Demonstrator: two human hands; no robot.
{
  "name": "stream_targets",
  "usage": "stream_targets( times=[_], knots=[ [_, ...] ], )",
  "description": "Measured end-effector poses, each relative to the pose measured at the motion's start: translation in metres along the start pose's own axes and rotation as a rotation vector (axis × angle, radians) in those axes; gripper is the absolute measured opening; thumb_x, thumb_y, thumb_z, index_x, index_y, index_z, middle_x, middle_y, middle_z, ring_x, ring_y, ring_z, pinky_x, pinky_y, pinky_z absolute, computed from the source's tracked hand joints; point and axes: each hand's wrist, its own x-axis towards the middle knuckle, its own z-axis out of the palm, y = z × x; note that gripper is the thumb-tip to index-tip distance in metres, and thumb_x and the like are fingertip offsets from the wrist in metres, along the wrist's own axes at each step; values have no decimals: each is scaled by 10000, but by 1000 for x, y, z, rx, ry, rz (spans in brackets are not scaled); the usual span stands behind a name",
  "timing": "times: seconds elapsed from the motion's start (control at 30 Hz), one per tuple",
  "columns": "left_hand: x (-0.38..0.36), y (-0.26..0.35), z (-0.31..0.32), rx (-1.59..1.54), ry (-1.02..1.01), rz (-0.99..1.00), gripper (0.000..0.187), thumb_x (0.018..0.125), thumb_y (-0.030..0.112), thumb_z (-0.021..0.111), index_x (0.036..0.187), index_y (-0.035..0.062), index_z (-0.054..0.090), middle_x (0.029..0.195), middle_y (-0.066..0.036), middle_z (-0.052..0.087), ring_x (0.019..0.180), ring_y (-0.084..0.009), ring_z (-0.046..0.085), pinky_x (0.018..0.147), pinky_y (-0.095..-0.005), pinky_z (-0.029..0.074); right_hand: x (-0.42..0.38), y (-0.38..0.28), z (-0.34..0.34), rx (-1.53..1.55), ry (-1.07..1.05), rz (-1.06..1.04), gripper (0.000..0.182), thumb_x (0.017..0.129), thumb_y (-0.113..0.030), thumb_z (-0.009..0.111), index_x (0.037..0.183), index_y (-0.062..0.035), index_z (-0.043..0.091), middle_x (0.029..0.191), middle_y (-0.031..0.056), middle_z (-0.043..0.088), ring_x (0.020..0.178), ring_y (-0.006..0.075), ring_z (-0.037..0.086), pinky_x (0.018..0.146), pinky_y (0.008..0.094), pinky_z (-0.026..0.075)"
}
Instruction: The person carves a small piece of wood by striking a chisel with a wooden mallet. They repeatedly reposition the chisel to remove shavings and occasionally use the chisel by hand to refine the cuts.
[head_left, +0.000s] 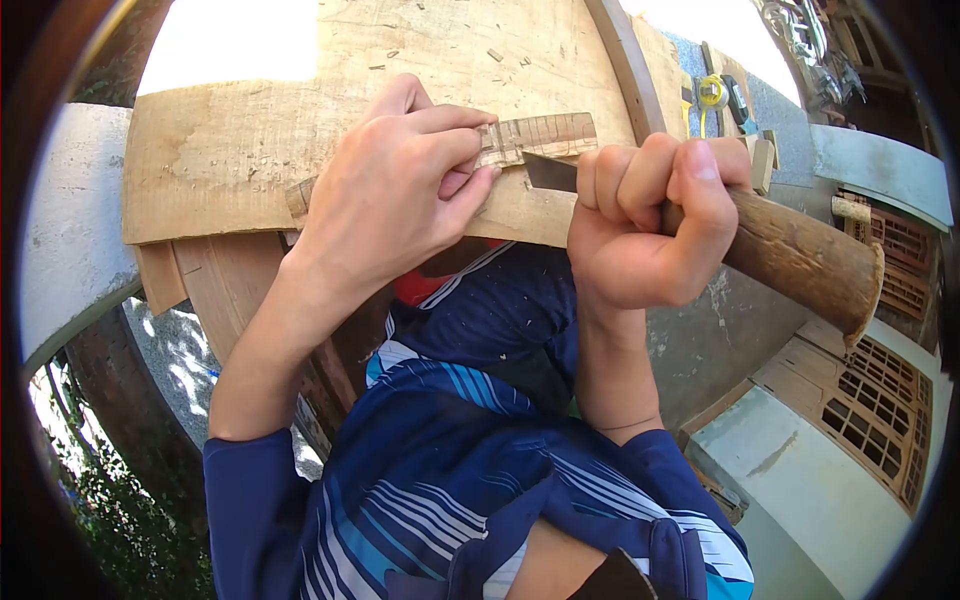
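Observation:
My left hand (pixel 400 170) has its fingers bent over a narrow strip of wood (pixel 555 130), which lies along the near part of a broad wooden board (pixel 220 150). Several crosswise lines or cuts mark the strip's right part; its middle is hidden under my hand. A chisel (pixel 800 245) with a thick, round wooden handle is gripped in my right hand (pixel 650 220), fingers wrapped round it. The chisel's flat dark blade points left, its tip right at the strip's near edge, just right of my left fingertips.
Wood chips (pixel 495 55) are scattered over the board. A long wooden bar (pixel 625 70) runs along its right side. Beyond it are a yellow tape measure (pixel 713 92) and small wood pieces (pixel 762 165). A pale ledge (pixel 75 220) stands at left, and openwork blocks (pixel 880 400) at right.

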Motion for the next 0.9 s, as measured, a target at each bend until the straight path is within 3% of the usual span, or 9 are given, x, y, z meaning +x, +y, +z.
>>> stream_targets(
  times=[0.07,0.17,0.2,0.33,0.6,0.7,0.9],
  knots=[
    [2,2,1,11,-11,15,449,767,74,807,584,25,400,1040,-78,761,770,-260,531,683,-366,487,5,-1,-9,136,-14,45,133,983,-52,516,892,-71,420,518,-32,304,417,49,189,401,279,223],
    [4,4,0,35,-20,27,459,755,61,816,572,25,397,1038,-78,767,759,-253,524,675,-354,482,6,-3,0,51,51,44,134,989,-59,514,894,-75,421,518,-29,284,413,53,170,396,283,206],
    [4,5,-1,46,-31,24,462,752,58,819,568,25,397,1035,-79,769,753,-251,520,673,-351,480,8,-6,3,-63,57,82,218,994,-182,435,791,-149,361,517,-29,208,433,86,79,402,306,138],
    [2,5,0,56,-44,25,466,743,45,829,562,21,401,1024,-83,777,734,-244,505,665,-340,472,17,-1,-18,94,66,161,289,993,-239,468,731,-174,366,516,-53,197,438,85,80,412,303,130],
    [5,9,-1,100,-93,17,457,740,37,834,570,9,410,1004,-108,781,739,-216,503,677,-320,466,23,22,-59,345,381,275,278,975,-233,540,748,-162,397,540,-64,208,447,84,99,435,296,120],
    [4,9,-2,102,-108,7,452,749,45,834,573,6,419,1002,-114,780,742,-214,506,679,-318,464,21,16,-55,350,402,271,282,980,-254,519,747,-165,389,537,-62,214,448,89,98,435,298,122],
    [2,5,-4,83,-106,-23,419,764,79,816,578,14,446,991,-98,777,747,-242,515,684,-347,481,9,0,-39,349,104,76,259,993,-289,447,772,-170,387,524,-46,219,444,97,101,430,305,132]
  ],
)
